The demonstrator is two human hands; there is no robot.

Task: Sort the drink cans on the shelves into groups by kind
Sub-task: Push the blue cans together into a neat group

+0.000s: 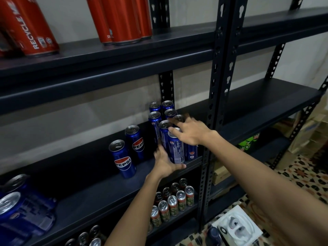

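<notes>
A cluster of several blue Pepsi cans [160, 112] stands at the right end of the middle shelf [99, 196]. My left hand [164, 163] grips the base of the front blue can [175, 150], thumb under its lower edge and fingers round its left side. My right hand [190, 133] lies over the cluster from the right, fingers spread, thumb and fingertips touching the can tops. Two more Pepsi cans [122, 159] [135, 142] stand apart to the left, labels facing me. Red cans [122, 18] are on the upper shelf.
More blue cans [23, 210] loom close at the lower left. Small green-and-red cans [174, 201] fill the shelf below. A black upright post [211, 112] stands just right of the cluster. A white package [237, 226] lies on the patterned floor, and cardboard boxes [308, 132] sit at the far right.
</notes>
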